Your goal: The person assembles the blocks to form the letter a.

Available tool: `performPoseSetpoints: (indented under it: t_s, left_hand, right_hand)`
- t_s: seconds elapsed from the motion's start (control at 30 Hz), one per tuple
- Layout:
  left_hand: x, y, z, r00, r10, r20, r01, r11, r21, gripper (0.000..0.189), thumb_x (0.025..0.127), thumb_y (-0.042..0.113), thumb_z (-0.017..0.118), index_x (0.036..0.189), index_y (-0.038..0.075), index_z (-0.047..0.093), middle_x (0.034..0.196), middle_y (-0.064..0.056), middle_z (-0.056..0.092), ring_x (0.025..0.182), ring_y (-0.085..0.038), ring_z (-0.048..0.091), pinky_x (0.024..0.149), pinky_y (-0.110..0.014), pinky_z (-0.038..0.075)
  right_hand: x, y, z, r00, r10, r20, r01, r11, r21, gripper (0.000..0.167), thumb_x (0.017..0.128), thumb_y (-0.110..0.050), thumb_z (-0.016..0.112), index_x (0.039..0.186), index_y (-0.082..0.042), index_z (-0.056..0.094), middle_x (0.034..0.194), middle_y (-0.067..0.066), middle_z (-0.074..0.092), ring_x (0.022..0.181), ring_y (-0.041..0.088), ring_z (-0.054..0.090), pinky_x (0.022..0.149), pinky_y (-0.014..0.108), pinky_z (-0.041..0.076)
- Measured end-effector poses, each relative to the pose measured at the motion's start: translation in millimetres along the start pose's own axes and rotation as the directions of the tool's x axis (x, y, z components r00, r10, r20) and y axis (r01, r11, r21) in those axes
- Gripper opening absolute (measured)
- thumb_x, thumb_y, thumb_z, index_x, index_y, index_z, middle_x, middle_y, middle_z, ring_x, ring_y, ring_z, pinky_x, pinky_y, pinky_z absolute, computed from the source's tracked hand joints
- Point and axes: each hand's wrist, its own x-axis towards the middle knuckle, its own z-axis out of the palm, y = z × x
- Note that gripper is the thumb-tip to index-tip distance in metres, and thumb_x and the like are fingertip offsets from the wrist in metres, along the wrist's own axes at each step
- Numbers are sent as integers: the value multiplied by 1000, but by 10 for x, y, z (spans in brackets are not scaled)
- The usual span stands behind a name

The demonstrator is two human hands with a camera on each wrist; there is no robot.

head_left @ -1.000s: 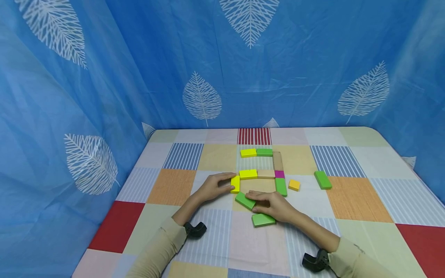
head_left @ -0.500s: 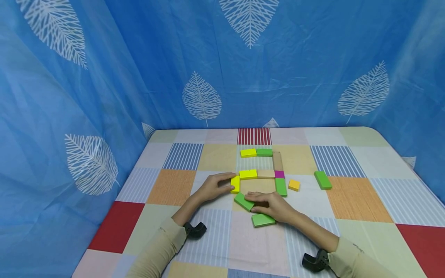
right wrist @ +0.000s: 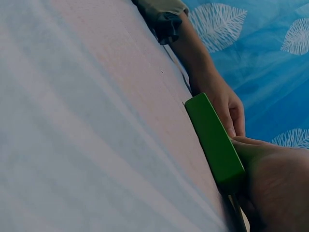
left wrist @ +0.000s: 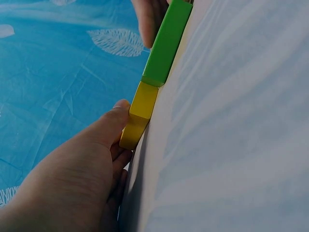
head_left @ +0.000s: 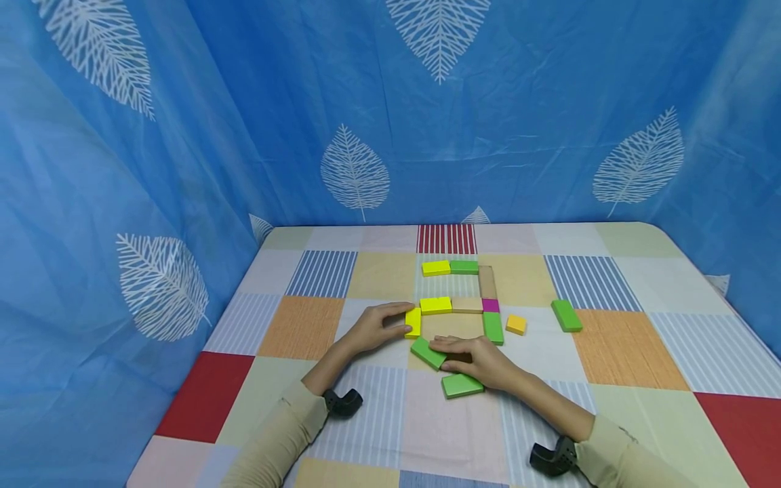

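Note:
My left hand [head_left: 376,329] holds a yellow block [head_left: 413,323] that lies upright in the layout, thumb and fingers at its left side and far end. A green block [head_left: 428,354], set at a slant just in front of it, is pinched at its right end by my right hand [head_left: 482,361]. Another green block [head_left: 462,386] lies below the right hand, partly covered by it. In the left wrist view, the yellow block [left wrist: 140,108] appears beside my thumb, with a green block [left wrist: 166,48] beyond it. The right wrist view shows a green block [right wrist: 216,143] beside the right hand.
Joined blocks form an outline: yellow [head_left: 436,306], plain wood [head_left: 466,306], purple [head_left: 491,306] and green [head_left: 493,329] pieces, with more behind. Off to the right lie a small orange-yellow block [head_left: 515,324] and a loose green block [head_left: 567,316]. A patchwork cloth [head_left: 342,434] covers the table.
The right hand and its slanted green block have shifted slightly left, then stayed put over the last half second. My left hand remains on the yellow block.

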Motion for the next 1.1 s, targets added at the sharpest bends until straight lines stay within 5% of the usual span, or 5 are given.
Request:
performPoseSetpoints:
  t_s: [0.87,1.1]
  left_hand:
    - [27,4,-3,1000,5,-5,-5,1000,6,47,87,33,64,130,16,54,131,1,53,122,-13,45,102,-28,34]
    - [10,-5,1,1000,-15,-2,15,1000,1,48,87,35,64,130,17,54,130,2,53,122,-13,45,102,-30,35]
  right_hand:
    - [-7,-2,-17,1000,-10,-28,9,1000,-23,41,86,-27,65,123,-10,61,122,2,59,115,19,53,91,37,45]
    - [-37,-24,-12,998,50,-38,-51,999,-15,45,85,-31,66,125,-11,60,124,-3,58,115,16,52,92,34,45]
